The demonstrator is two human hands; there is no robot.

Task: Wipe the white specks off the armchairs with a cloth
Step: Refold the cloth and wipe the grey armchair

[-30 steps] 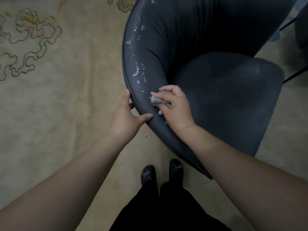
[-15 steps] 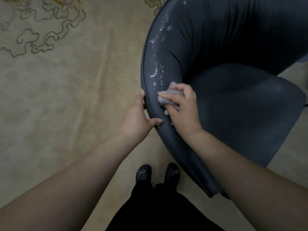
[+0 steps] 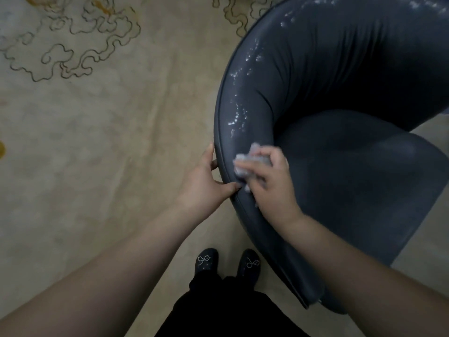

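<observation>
Dark blue-grey upholstery fills the right of the view as I stand over the armchair (image 3: 340, 166), wiping its curved left arm. My right hand (image 3: 269, 183) is closed around a small crumpled grey cloth (image 3: 245, 164) and presses it flat against the inner face of the arm, just inside the piped rim. My left hand (image 3: 206, 183) steadies the chair from outside, fingers spread along the outer edge and the thumb hooked over the rim, almost touching the cloth hand. White specks (image 3: 239, 115) lie scattered in a band just above the cloth and run on up the arm toward the back, with more visible along the top edge at the frame's upper right. Below my hands, the stretch of arm nearest me looks free of specks, so by my reckoning the job is in its early part: one short section clean, most of this rim's band left, and any other chairs outside the view. My black shoes (image 3: 206, 261) stand on a beige patterned carpet (image 3: 97, 142) beside the chair.
</observation>
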